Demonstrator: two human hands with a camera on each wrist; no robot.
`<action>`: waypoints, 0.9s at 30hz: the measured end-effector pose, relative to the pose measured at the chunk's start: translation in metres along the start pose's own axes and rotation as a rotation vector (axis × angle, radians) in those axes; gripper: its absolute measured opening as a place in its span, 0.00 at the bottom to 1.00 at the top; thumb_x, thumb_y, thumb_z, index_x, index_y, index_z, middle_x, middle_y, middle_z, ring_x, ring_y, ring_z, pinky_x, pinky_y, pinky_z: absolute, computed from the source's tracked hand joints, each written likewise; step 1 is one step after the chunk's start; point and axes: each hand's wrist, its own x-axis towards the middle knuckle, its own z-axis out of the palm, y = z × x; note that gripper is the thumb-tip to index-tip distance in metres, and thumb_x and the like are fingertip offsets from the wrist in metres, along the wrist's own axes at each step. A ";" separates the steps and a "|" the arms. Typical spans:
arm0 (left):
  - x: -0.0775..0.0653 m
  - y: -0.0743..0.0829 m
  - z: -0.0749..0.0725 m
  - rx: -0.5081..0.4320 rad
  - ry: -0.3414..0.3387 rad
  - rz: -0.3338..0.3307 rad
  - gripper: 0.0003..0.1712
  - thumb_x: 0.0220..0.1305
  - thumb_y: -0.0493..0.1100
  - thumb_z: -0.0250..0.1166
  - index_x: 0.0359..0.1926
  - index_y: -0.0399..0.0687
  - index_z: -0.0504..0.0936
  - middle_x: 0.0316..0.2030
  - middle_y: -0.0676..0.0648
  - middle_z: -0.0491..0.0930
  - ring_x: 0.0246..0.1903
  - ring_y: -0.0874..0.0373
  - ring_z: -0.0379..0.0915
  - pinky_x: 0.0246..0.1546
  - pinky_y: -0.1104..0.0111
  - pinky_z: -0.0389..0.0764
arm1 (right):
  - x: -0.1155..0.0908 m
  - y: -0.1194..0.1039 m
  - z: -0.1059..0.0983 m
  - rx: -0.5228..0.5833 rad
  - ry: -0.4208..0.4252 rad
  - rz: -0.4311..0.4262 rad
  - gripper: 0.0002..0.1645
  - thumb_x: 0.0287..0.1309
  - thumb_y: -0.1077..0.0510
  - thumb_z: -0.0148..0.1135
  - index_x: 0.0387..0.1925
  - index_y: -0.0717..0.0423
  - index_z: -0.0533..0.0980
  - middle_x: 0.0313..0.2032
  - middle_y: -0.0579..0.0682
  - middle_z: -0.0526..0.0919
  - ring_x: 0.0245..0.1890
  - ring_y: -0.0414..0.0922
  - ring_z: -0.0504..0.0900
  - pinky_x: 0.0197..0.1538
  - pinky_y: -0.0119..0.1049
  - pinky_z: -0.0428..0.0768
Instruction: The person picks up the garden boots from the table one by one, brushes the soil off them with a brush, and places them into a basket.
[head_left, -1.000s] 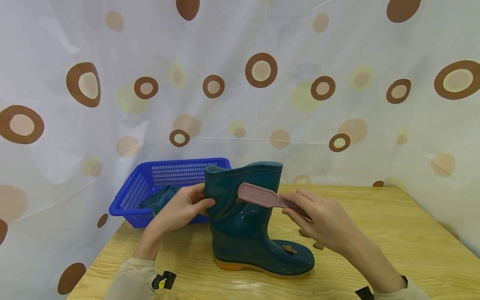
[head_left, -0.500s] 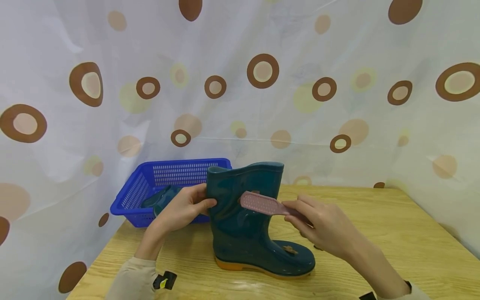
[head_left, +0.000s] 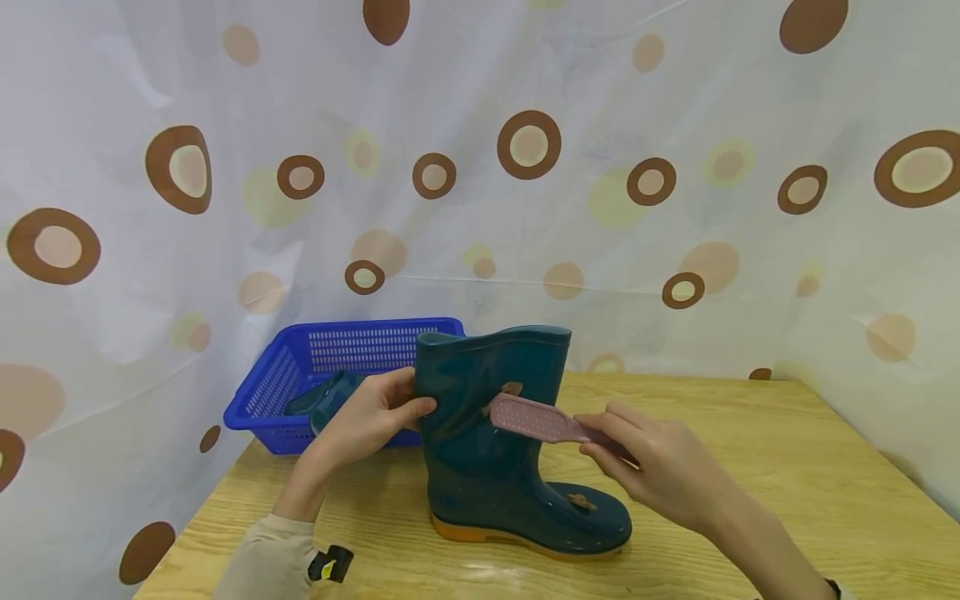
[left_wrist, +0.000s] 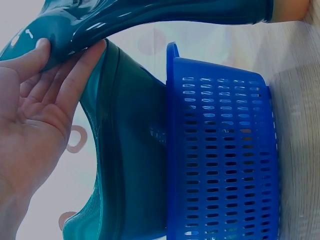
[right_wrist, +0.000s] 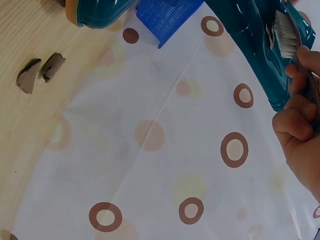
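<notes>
A dark green rubber rain boot (head_left: 483,475) with an orange sole stands upright on the table, toe pointing right. My left hand (head_left: 378,412) grips the back of its shaft, thumb on the near side and fingers behind. In my right hand (head_left: 660,462) is a pink-backed scrub brush (head_left: 531,419), held by its handle. Its white bristles (right_wrist: 286,37) face the shaft, as the right wrist view shows. A brown clump (head_left: 512,388) sits on the shaft just above the brush head. Another brown clump (head_left: 581,502) lies on the toe.
Behind my left hand stands a blue perforated basket (head_left: 268,423) with a second green boot (left_wrist: 137,145) in it. Two brown pieces, one a curved flake (right_wrist: 29,76), lie on the wooden table (head_left: 750,467). A dotted curtain (head_left: 465,83) hangs at the back and sides.
The brush has moved down and slightly right along the shaft, uncovering the brown clump above it. My left hand keeps its grip on the boot, which stays standing.
</notes>
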 end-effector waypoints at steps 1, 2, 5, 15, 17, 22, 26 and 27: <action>0.000 0.000 0.000 0.001 0.001 0.001 0.18 0.71 0.43 0.61 0.59 0.45 0.77 0.49 0.40 0.84 0.44 0.52 0.84 0.41 0.67 0.87 | 0.000 0.000 -0.001 0.002 0.002 -0.001 0.12 0.60 0.57 0.69 0.46 0.54 0.82 0.29 0.37 0.74 0.22 0.24 0.66 0.25 0.14 0.67; 0.000 0.000 0.000 0.003 0.003 0.002 0.18 0.71 0.43 0.61 0.59 0.45 0.77 0.49 0.40 0.84 0.44 0.52 0.84 0.41 0.67 0.87 | 0.000 0.001 -0.002 0.001 0.005 -0.002 0.12 0.63 0.55 0.66 0.46 0.54 0.82 0.29 0.37 0.74 0.22 0.24 0.66 0.25 0.14 0.67; 0.001 -0.001 0.000 0.012 0.005 0.001 0.18 0.71 0.44 0.61 0.59 0.45 0.77 0.49 0.41 0.84 0.45 0.52 0.84 0.41 0.68 0.86 | 0.002 0.001 -0.004 -0.017 0.023 -0.005 0.17 0.71 0.47 0.57 0.48 0.55 0.81 0.30 0.38 0.75 0.22 0.25 0.67 0.25 0.16 0.68; -0.002 -0.003 0.002 0.056 0.020 0.015 0.17 0.71 0.44 0.61 0.58 0.46 0.77 0.48 0.43 0.85 0.43 0.54 0.84 0.41 0.69 0.86 | 0.010 0.001 0.000 -0.046 0.057 -0.029 0.24 0.74 0.43 0.48 0.48 0.55 0.81 0.30 0.40 0.75 0.21 0.27 0.67 0.24 0.17 0.66; -0.002 -0.002 0.002 0.060 0.023 0.023 0.17 0.71 0.44 0.61 0.58 0.46 0.77 0.48 0.42 0.84 0.43 0.54 0.84 0.41 0.70 0.86 | 0.010 0.001 0.002 -0.040 0.053 -0.030 0.20 0.73 0.46 0.53 0.48 0.55 0.81 0.30 0.40 0.76 0.21 0.28 0.67 0.24 0.17 0.66; -0.004 -0.002 0.003 0.068 0.033 0.034 0.17 0.71 0.43 0.62 0.58 0.46 0.77 0.49 0.43 0.85 0.43 0.55 0.85 0.42 0.70 0.86 | 0.009 0.001 0.006 -0.051 0.022 -0.010 0.15 0.59 0.56 0.69 0.48 0.55 0.82 0.30 0.40 0.76 0.22 0.27 0.67 0.25 0.16 0.67; -0.005 -0.003 0.002 0.070 0.037 0.042 0.18 0.70 0.43 0.62 0.59 0.47 0.77 0.49 0.43 0.85 0.42 0.56 0.85 0.42 0.70 0.86 | 0.007 0.001 0.008 -0.041 0.003 0.001 0.17 0.55 0.59 0.72 0.47 0.55 0.82 0.30 0.39 0.76 0.23 0.27 0.68 0.26 0.15 0.67; -0.005 -0.003 0.002 0.070 0.040 0.046 0.18 0.70 0.43 0.62 0.59 0.47 0.78 0.48 0.43 0.85 0.42 0.57 0.85 0.41 0.70 0.86 | 0.007 0.001 0.008 -0.035 0.004 0.000 0.17 0.55 0.59 0.72 0.47 0.55 0.82 0.30 0.39 0.76 0.23 0.26 0.68 0.26 0.15 0.67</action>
